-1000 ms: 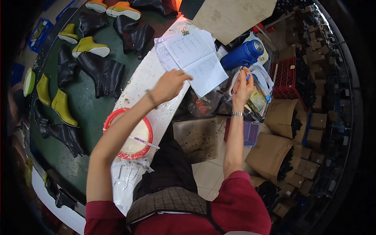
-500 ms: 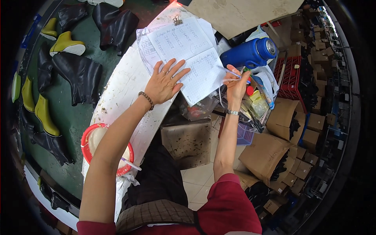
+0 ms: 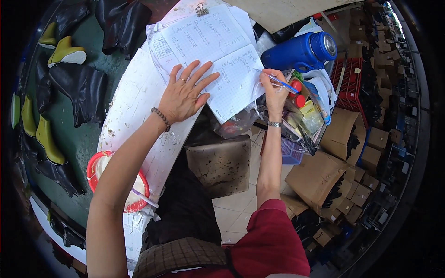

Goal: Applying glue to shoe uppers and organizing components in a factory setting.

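Observation:
An open notebook (image 3: 232,88) with gridded, handwritten pages lies on the white worktable (image 3: 132,104), a black binder clip (image 3: 201,9) at its top edge. My left hand (image 3: 187,95) rests with fingers spread across the notebook's lower left edge. In my right hand (image 3: 275,90) is a blue-and-white pen (image 3: 283,84), its tip at the right side of the lower page. Just beyond that hand lies a blue thermos bottle (image 3: 299,52). Loose printed sheets (image 3: 160,44) stick out from under the notebook.
Under my left forearm stands a red-rimmed tub (image 3: 95,169) of pale paste with a brush (image 3: 146,197). Black boots (image 3: 83,88) and yellow shoe lasts (image 3: 48,139) stand on the green surface at left. Cartons (image 3: 315,180) and a red crate (image 3: 346,88) fill the right.
My right hand has turned and brought the pen's tip down to the page. My left hand stays spread on the notebook. The whole view has shifted slightly.

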Tool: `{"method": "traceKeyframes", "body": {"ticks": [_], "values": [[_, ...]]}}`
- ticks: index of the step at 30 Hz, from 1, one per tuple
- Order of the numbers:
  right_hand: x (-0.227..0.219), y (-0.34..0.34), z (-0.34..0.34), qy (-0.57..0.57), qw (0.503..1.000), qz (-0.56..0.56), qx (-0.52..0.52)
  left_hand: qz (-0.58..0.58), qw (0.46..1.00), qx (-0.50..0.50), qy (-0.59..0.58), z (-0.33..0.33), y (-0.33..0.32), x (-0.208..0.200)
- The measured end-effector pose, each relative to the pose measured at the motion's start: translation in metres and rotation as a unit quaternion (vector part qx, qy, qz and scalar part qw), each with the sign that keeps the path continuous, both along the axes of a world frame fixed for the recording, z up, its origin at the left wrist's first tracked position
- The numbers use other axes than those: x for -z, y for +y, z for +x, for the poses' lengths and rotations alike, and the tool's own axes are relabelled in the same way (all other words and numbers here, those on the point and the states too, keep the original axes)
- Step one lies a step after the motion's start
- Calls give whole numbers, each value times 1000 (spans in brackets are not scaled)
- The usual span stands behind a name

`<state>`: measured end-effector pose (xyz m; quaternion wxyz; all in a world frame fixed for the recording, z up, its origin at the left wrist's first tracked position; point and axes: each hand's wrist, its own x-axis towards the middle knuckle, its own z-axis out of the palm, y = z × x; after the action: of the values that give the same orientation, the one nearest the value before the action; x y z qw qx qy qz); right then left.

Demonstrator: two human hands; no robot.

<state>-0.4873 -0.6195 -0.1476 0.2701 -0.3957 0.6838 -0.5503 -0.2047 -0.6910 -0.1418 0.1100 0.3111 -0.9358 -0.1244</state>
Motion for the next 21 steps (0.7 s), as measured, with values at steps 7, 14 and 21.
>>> {"method": "traceKeyframes", "body": {"ticks": [7,14,21], "values": [[5,-5,4,27,999,29,-18,0,1000,2,-6,0,0,1],[7,-6,4,72,996,20,-51,-5,1000,-1,-11,-2,0,1],[14,-4,0,71,995,37,-57,-2,1000,-1,-10,-1,0,2]]}}
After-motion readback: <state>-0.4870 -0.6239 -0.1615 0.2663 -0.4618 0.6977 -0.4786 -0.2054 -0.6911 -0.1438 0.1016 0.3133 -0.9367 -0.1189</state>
